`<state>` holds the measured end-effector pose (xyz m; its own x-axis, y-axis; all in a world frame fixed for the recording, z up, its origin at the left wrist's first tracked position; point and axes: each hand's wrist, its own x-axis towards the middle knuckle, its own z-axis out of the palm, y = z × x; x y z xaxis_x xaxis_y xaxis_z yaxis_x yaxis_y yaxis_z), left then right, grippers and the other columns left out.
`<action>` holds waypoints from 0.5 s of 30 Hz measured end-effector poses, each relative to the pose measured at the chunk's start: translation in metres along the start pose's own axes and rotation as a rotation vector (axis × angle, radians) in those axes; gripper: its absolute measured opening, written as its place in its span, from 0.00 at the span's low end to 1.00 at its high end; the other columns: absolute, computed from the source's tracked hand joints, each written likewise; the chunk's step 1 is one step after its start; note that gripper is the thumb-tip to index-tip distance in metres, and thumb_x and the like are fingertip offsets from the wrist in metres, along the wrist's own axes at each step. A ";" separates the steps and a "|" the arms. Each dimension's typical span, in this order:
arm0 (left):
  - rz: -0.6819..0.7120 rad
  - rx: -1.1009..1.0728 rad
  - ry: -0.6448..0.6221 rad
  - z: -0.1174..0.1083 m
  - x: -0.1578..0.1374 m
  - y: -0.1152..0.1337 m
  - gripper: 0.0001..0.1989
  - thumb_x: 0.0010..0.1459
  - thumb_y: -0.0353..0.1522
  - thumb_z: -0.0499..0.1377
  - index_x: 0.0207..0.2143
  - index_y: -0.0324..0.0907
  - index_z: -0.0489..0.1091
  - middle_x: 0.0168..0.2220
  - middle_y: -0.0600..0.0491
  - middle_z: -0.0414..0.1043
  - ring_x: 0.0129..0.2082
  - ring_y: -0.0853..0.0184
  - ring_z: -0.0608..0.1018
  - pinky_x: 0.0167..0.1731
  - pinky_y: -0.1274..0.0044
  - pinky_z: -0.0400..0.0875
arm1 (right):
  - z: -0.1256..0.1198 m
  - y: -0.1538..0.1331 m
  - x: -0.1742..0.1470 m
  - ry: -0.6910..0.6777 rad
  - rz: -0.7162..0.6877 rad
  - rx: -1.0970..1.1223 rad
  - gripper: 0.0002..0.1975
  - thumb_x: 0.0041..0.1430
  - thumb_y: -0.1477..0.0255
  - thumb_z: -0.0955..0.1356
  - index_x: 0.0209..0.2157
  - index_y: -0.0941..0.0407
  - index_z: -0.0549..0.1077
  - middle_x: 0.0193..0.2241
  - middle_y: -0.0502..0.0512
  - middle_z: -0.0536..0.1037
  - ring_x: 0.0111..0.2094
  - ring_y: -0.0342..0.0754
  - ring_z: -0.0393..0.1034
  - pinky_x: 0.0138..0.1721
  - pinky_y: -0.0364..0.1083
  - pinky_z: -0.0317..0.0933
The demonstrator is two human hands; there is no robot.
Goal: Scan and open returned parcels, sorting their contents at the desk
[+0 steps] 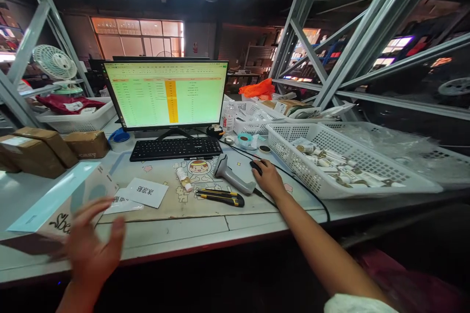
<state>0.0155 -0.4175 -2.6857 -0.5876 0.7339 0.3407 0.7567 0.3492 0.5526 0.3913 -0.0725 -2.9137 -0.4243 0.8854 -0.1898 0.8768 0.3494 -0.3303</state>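
Our arms are bare from wrist to elbow. A pale, whitish sleeve (354,303) edge shows on our right arm at lower right. Our left hand (91,249) looks motion-blurred at lower left.

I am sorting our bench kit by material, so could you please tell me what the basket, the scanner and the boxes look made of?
The white basket looks like moulded plastic, matte, with a regular perforated wall. The scanner seems grey hard plastic with a slight sheen. The boxes look like brown cardboard, dull and taped. The right hand covers the mouse.
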 end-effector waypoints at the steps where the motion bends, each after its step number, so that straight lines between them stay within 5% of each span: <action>1: 0.067 -0.025 -0.099 0.022 0.016 0.012 0.19 0.65 0.38 0.63 0.57 0.47 0.67 0.53 0.47 0.73 0.56 0.51 0.76 0.59 0.56 0.71 | -0.001 -0.001 0.000 -0.008 0.001 -0.001 0.25 0.70 0.65 0.63 0.63 0.57 0.73 0.62 0.67 0.70 0.60 0.62 0.67 0.61 0.59 0.65; 4: 0.226 -0.145 -0.420 0.103 0.069 0.033 0.13 0.70 0.39 0.58 0.52 0.44 0.70 0.48 0.48 0.76 0.47 0.59 0.79 0.48 0.66 0.76 | -0.005 -0.005 -0.002 -0.036 0.011 -0.009 0.25 0.71 0.64 0.62 0.64 0.58 0.72 0.63 0.67 0.69 0.60 0.63 0.67 0.60 0.59 0.66; 8: 0.239 0.188 -0.881 0.218 0.118 0.036 0.21 0.69 0.42 0.58 0.58 0.39 0.70 0.59 0.41 0.71 0.60 0.52 0.72 0.62 0.61 0.68 | -0.007 -0.008 -0.004 -0.032 0.023 -0.003 0.25 0.71 0.64 0.62 0.64 0.57 0.73 0.63 0.67 0.69 0.60 0.64 0.66 0.61 0.59 0.65; 11: 0.213 0.301 -0.992 0.281 0.130 0.035 0.31 0.64 0.45 0.63 0.64 0.40 0.67 0.68 0.38 0.62 0.67 0.44 0.64 0.65 0.53 0.61 | -0.005 -0.008 -0.005 0.004 0.015 0.014 0.24 0.70 0.65 0.62 0.63 0.56 0.73 0.63 0.67 0.69 0.60 0.63 0.66 0.61 0.58 0.64; 15: 0.204 0.337 -1.022 0.326 0.129 0.036 0.37 0.62 0.50 0.63 0.68 0.41 0.64 0.73 0.38 0.54 0.71 0.41 0.56 0.68 0.49 0.53 | -0.004 -0.006 -0.006 0.010 0.014 0.015 0.24 0.71 0.65 0.62 0.62 0.56 0.74 0.63 0.68 0.69 0.60 0.64 0.66 0.61 0.59 0.65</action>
<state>0.0601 -0.1206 -2.8697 -0.0448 0.8784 -0.4759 0.9438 0.1934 0.2681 0.3891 -0.0786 -2.9071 -0.4097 0.8932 -0.1852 0.8792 0.3325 -0.3412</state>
